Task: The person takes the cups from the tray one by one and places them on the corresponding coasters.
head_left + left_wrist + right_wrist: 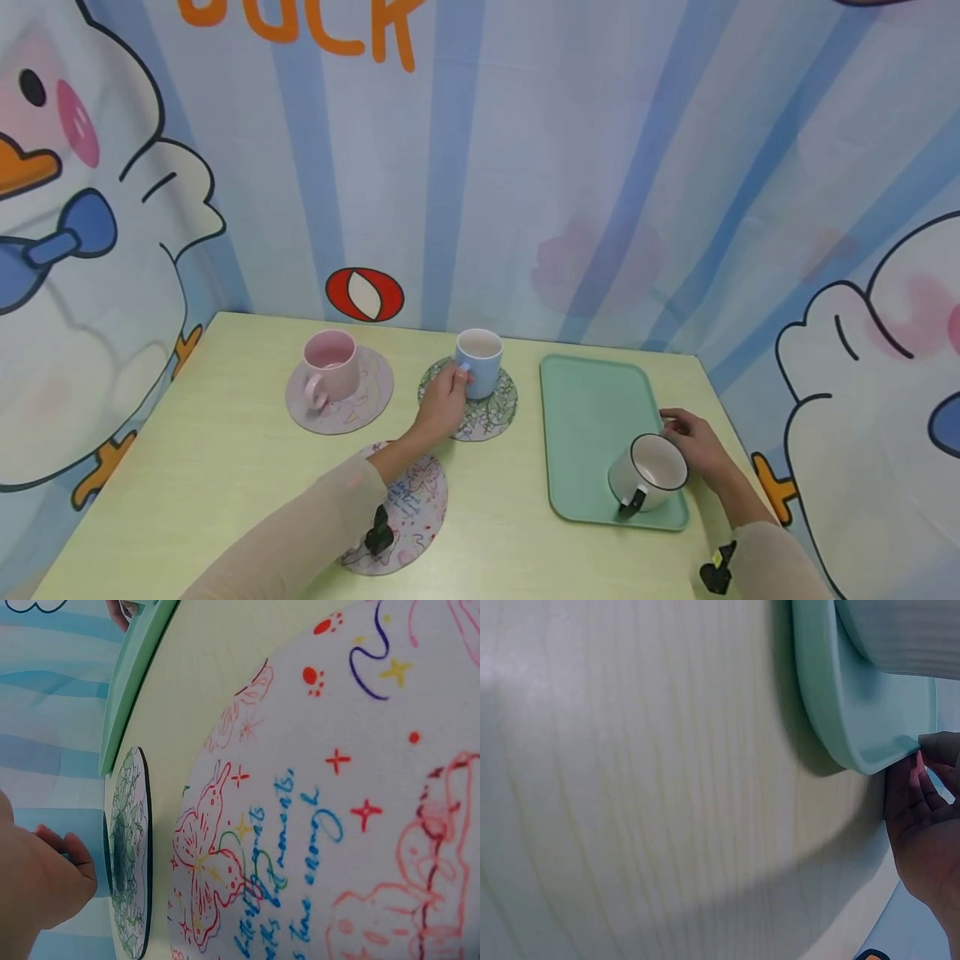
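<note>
My left hand (444,406) grips the handle side of a light blue mug (486,371), which stands upright on a round coaster with green leaf drawings (483,425). In the left wrist view the blue mug (71,832) is partly hidden behind the fingers. On the right, my right hand (697,447) pinches the right edge of a mint green tray (592,408), thumb at the rim and fingers beneath it, as the right wrist view shows. A white mug with black rim and black handle (628,475) stands at the near right of the tray.
A pink mug (341,375) stands on a pinkish round coaster (372,392) at the back left. Under my left forearm lies another round coaster with colourful drawings (420,517). A striped blue cloth backdrop (510,167) rises behind the pale yellow table (225,400).
</note>
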Demonstrator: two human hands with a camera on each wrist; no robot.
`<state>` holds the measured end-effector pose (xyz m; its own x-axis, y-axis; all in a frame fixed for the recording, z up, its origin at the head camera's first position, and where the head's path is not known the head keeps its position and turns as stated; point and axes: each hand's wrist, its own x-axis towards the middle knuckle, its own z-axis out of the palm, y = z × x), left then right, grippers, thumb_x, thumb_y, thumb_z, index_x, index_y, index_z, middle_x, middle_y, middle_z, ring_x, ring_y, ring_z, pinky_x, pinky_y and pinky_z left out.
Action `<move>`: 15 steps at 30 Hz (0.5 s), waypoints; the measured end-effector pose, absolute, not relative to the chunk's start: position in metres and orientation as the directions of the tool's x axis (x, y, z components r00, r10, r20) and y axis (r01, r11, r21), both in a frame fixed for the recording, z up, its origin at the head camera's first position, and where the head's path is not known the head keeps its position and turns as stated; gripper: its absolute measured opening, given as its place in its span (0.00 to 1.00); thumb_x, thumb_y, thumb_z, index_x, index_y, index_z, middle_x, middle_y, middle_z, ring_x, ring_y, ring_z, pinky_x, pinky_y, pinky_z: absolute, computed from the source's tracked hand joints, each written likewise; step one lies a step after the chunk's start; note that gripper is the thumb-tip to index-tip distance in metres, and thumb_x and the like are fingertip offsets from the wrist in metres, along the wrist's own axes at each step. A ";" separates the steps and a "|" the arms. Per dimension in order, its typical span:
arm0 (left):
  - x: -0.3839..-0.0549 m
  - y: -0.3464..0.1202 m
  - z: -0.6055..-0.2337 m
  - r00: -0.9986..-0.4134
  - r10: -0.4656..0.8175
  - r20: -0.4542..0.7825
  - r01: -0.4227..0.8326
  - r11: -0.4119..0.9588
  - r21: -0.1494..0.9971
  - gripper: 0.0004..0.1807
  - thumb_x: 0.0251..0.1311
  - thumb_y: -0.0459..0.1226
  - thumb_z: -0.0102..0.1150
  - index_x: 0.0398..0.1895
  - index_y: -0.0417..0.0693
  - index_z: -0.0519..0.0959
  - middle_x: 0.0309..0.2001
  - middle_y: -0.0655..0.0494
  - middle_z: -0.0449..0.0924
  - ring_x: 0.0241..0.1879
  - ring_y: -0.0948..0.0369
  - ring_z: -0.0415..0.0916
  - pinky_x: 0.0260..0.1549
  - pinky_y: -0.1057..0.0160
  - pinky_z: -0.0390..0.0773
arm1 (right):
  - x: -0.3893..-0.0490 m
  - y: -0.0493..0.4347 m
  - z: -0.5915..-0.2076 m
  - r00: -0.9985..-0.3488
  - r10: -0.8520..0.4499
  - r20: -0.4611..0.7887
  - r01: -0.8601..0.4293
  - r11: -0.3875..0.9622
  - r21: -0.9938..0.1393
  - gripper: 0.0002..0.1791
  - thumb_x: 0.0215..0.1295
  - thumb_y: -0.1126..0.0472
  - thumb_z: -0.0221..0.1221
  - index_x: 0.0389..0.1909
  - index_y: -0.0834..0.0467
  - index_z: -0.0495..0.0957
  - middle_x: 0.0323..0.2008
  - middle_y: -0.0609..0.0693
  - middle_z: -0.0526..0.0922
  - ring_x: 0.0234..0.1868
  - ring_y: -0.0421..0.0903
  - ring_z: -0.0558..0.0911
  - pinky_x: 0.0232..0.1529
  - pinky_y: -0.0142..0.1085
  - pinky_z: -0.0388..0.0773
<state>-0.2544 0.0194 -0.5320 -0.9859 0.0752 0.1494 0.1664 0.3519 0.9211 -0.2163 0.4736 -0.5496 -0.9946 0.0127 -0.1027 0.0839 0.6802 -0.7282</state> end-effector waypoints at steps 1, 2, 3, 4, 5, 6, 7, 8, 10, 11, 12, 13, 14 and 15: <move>-0.254 0.019 -0.533 -0.987 0.074 0.146 0.163 0.352 0.922 0.17 0.87 0.41 0.38 0.48 0.41 0.77 0.42 0.46 0.78 0.50 0.47 0.76 0.56 0.43 0.76 | -0.216 0.473 -0.550 -0.995 0.010 -0.103 0.083 0.679 -0.730 0.24 0.80 0.67 0.51 0.71 0.73 0.68 0.46 0.60 0.80 0.42 0.46 0.78 0.44 0.41 0.76; -0.254 0.019 -0.533 -0.987 0.072 0.143 0.159 0.354 0.922 0.17 0.87 0.41 0.38 0.48 0.41 0.77 0.43 0.46 0.78 0.50 0.47 0.76 0.55 0.43 0.76 | -0.215 0.473 -0.550 -0.994 0.013 -0.105 0.086 0.676 -0.732 0.24 0.80 0.67 0.51 0.71 0.72 0.68 0.46 0.60 0.80 0.42 0.46 0.78 0.44 0.41 0.76; -0.253 0.019 -0.533 -0.987 0.071 0.142 0.158 0.357 0.921 0.17 0.87 0.41 0.38 0.47 0.41 0.77 0.43 0.46 0.78 0.50 0.47 0.76 0.55 0.43 0.76 | -0.215 0.473 -0.551 -0.994 0.011 -0.105 0.085 0.675 -0.733 0.24 0.80 0.67 0.51 0.71 0.72 0.68 0.46 0.60 0.80 0.42 0.46 0.78 0.43 0.41 0.76; -0.253 0.020 -0.534 -0.987 0.070 0.143 0.159 0.360 0.920 0.17 0.86 0.40 0.38 0.47 0.41 0.77 0.42 0.46 0.78 0.49 0.48 0.76 0.55 0.44 0.76 | -0.214 0.473 -0.551 -0.994 0.008 -0.105 0.083 0.673 -0.735 0.24 0.80 0.67 0.51 0.71 0.72 0.68 0.46 0.60 0.80 0.42 0.46 0.78 0.43 0.41 0.76; -0.253 0.020 -0.534 -0.987 0.071 0.148 0.163 0.361 0.918 0.17 0.86 0.40 0.38 0.47 0.41 0.77 0.41 0.46 0.78 0.48 0.48 0.76 0.54 0.44 0.76 | -0.214 0.473 -0.550 -0.995 0.003 -0.103 0.078 0.673 -0.735 0.24 0.80 0.67 0.51 0.71 0.73 0.68 0.46 0.60 0.80 0.42 0.47 0.78 0.43 0.41 0.76; -0.253 0.020 -0.535 -0.986 0.072 0.151 0.167 0.362 0.917 0.17 0.86 0.40 0.38 0.46 0.41 0.77 0.41 0.47 0.77 0.46 0.49 0.76 0.52 0.45 0.76 | -0.214 0.473 -0.550 -0.995 0.003 -0.101 0.077 0.673 -0.736 0.24 0.81 0.67 0.51 0.71 0.73 0.68 0.46 0.60 0.80 0.42 0.47 0.78 0.43 0.42 0.76; -0.252 0.020 -0.535 -0.985 0.074 0.153 0.169 0.363 0.916 0.16 0.86 0.39 0.39 0.46 0.41 0.77 0.39 0.48 0.77 0.44 0.50 0.76 0.50 0.46 0.76 | -0.214 0.473 -0.550 -0.995 0.002 -0.100 0.076 0.674 -0.735 0.24 0.81 0.67 0.51 0.71 0.73 0.68 0.46 0.60 0.80 0.42 0.47 0.78 0.43 0.42 0.76; -0.252 0.021 -0.536 -0.985 0.079 0.153 0.171 0.369 0.914 0.16 0.86 0.39 0.39 0.45 0.41 0.77 0.37 0.49 0.76 0.42 0.51 0.75 0.48 0.48 0.76 | -0.214 0.473 -0.550 -0.995 0.002 -0.099 0.075 0.674 -0.735 0.24 0.81 0.67 0.51 0.71 0.73 0.67 0.46 0.61 0.80 0.42 0.47 0.78 0.43 0.42 0.76; -0.252 0.022 -0.536 -0.985 0.090 0.150 0.173 0.376 0.910 0.16 0.86 0.39 0.40 0.44 0.42 0.77 0.34 0.51 0.74 0.38 0.54 0.73 0.43 0.52 0.76 | -0.214 0.473 -0.550 -0.995 -0.001 -0.095 0.069 0.677 -0.733 0.24 0.81 0.67 0.51 0.71 0.74 0.67 0.46 0.61 0.80 0.43 0.47 0.78 0.43 0.42 0.76; -0.251 0.023 -0.536 -0.985 0.096 0.143 0.169 0.376 0.911 0.16 0.86 0.39 0.40 0.44 0.42 0.76 0.33 0.51 0.73 0.36 0.55 0.72 0.42 0.54 0.75 | -0.214 0.473 -0.550 -0.996 -0.002 -0.094 0.068 0.679 -0.731 0.24 0.81 0.67 0.51 0.71 0.74 0.67 0.46 0.61 0.80 0.43 0.47 0.78 0.43 0.42 0.76; -0.250 0.024 -0.536 -0.986 0.103 0.130 0.160 0.378 0.912 0.15 0.86 0.40 0.40 0.44 0.42 0.76 0.33 0.52 0.72 0.34 0.56 0.71 0.40 0.55 0.74 | -0.215 0.473 -0.549 -0.996 -0.002 -0.093 0.066 0.679 -0.732 0.24 0.81 0.67 0.51 0.71 0.74 0.67 0.46 0.61 0.80 0.43 0.47 0.78 0.43 0.42 0.76; -0.249 0.025 -0.535 -0.986 0.111 0.121 0.154 0.380 0.912 0.15 0.86 0.40 0.40 0.44 0.42 0.76 0.32 0.52 0.72 0.33 0.57 0.70 0.38 0.57 0.73 | -0.215 0.473 -0.549 -0.996 -0.005 -0.091 0.064 0.679 -0.731 0.24 0.81 0.67 0.51 0.71 0.74 0.67 0.46 0.61 0.80 0.43 0.47 0.78 0.43 0.42 0.76; -0.248 0.026 -0.535 -0.987 0.117 0.114 0.151 0.382 0.912 0.15 0.86 0.40 0.40 0.44 0.42 0.76 0.32 0.53 0.72 0.33 0.58 0.70 0.37 0.58 0.73 | -0.215 0.473 -0.549 -0.996 -0.005 -0.090 0.062 0.678 -0.732 0.24 0.81 0.67 0.51 0.71 0.74 0.67 0.46 0.61 0.80 0.43 0.47 0.78 0.43 0.42 0.76; -0.247 0.027 -0.533 -0.987 0.121 0.108 0.146 0.380 0.913 0.15 0.86 0.39 0.40 0.44 0.42 0.76 0.33 0.52 0.73 0.32 0.58 0.70 0.36 0.58 0.73 | -0.216 0.474 -0.548 -0.996 -0.006 -0.088 0.060 0.679 -0.731 0.24 0.81 0.67 0.51 0.71 0.74 0.67 0.46 0.61 0.80 0.42 0.47 0.78 0.43 0.42 0.76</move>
